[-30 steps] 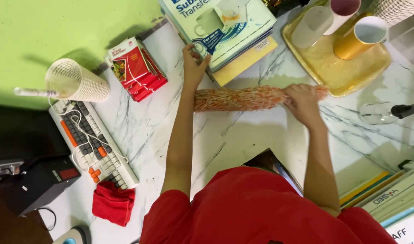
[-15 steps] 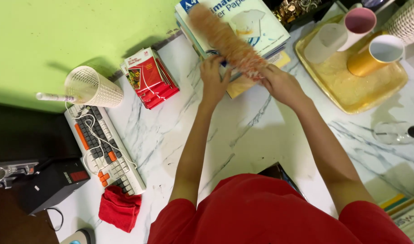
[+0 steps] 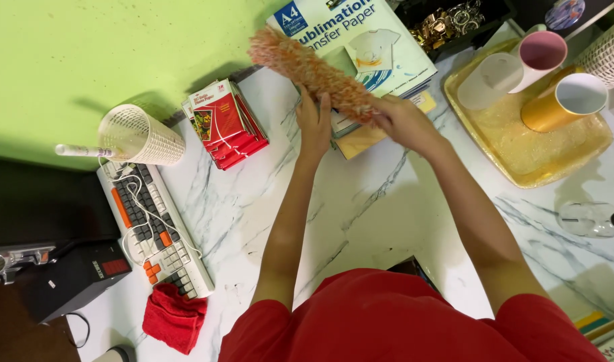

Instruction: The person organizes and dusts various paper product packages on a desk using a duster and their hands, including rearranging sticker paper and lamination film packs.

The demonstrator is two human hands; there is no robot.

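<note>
From the head camera, looking down, the person holds a long fuzzy orange and white roll (image 3: 314, 70) up over the white marble worktop (image 3: 360, 208). The right hand (image 3: 404, 121) is closed around the roll's near end, fingers wrapped tight. The left hand (image 3: 314, 124) is flat and open, fingers straight, pressed against the roll's underside near the middle, not gripping it. The roll is tilted, its far end up over the green wall side, and it hangs above a big flat pack (image 3: 374, 47) of paper, white and blue with a shirt picture on it. It looks like the roll is already rolled up and lifted, but it is not set down anywhere yet. Left of the pack lies a pile of small red packets (image 3: 223, 124) with a white string over them. Further left is a white mesh cup (image 3: 139, 137) on its side, then a keyboard (image 3: 156, 228) with orange keys, and a red cloth (image 3: 176, 318). On the right, a yellow tray (image 3: 555, 161) holds a white mug (image 3: 488, 80), a pink mug (image 3: 545, 53) and an orange mug (image 3: 568, 100).
</note>
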